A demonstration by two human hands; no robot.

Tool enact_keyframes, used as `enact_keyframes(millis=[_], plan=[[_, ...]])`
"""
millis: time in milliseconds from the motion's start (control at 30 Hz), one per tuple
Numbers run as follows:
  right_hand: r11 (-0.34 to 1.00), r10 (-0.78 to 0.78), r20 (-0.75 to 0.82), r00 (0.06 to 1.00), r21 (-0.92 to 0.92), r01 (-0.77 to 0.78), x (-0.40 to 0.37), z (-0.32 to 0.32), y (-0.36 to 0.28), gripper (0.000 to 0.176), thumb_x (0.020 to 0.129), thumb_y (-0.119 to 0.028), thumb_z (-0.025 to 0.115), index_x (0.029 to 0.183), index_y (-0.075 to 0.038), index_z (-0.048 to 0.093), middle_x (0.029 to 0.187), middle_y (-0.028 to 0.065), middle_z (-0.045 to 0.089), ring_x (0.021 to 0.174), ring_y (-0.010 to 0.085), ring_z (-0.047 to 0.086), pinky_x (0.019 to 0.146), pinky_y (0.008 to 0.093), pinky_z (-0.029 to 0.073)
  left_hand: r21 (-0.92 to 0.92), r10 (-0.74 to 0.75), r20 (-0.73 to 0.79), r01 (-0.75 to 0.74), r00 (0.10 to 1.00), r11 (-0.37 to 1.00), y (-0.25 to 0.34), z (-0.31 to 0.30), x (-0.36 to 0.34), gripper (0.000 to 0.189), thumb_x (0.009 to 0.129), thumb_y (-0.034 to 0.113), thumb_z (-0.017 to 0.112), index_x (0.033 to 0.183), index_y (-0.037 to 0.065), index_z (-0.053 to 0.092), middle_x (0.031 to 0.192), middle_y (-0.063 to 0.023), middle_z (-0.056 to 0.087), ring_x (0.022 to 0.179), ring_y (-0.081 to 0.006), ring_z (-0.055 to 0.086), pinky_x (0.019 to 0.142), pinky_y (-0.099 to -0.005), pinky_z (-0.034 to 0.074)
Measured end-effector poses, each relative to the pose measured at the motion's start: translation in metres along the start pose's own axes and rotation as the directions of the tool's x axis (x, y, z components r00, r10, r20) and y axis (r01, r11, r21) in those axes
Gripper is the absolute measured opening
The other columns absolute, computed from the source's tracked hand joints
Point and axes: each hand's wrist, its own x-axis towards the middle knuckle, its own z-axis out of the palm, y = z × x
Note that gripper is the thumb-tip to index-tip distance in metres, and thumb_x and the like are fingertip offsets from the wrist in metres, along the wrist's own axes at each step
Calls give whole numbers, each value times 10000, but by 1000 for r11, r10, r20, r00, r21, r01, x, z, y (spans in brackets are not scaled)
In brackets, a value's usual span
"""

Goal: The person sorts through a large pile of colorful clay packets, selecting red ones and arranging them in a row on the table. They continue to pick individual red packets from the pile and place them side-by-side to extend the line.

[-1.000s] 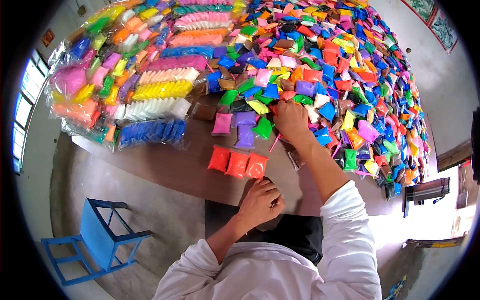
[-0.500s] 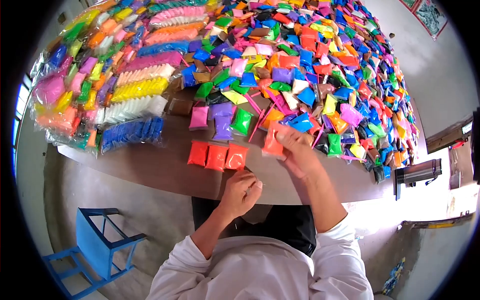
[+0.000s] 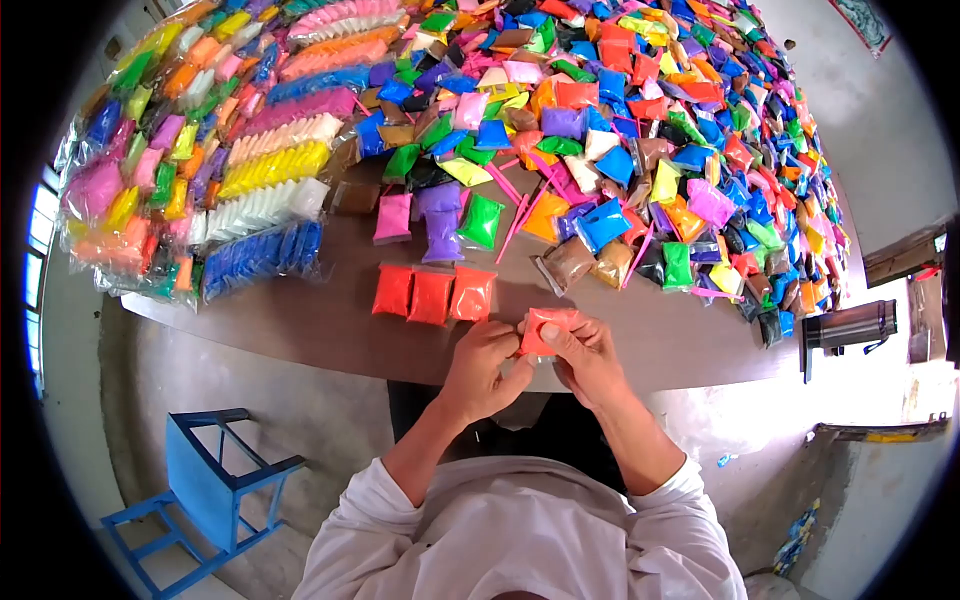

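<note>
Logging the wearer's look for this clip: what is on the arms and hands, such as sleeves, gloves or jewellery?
The left hand and right hand are bare: no gloves, and no ring or watch shows. The left sleeve and right sleeve are plain white loose fabric ending near the elbows, leaving the forearms uncovered. No markings show.

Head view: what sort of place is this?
Likely a small packing workshop: a table heaped with coloured packets, sorted bundles beside them, left hand and right hand holding an orange packet.

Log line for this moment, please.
left hand: grips orange packet | right hand: grips same packet | near: row of three orange packets on table
</note>
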Motion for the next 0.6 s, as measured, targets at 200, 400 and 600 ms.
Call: enact_keyframes(millis=[200,400,600], plan=[[995,-14,18,1000,-100,16,-5,-3,6,239,1007,-181,673,1123,22,726,982,37,723,890,88,638,801,260,515,26,19,38,-20,999,999,5,-2,3,124,782,119,689,853,21,660,757,-118,585,739,-315,555,727,-397,445],[981,-42,12,999,-189,44,-8,2,3,285,1034,-236,636,1109,22,729,962,25,715,857,70,611,764,248,496,25,43,62,-44,997,999,6,-3,4,132,807,124,682,892,24,675,801,-120,625,760,-313,572,736,-399,445],[982,-37,-31,999,-185,30,-5,-13,22,365,1046,-295,604,1112,50,703,1000,106,725,854,154,661,754,298,540,83,72,104,-80,992,993,10,-2,5,189,906,209,645,961,34,691,854,-127,651,785,-328,574,769,-416,430]])
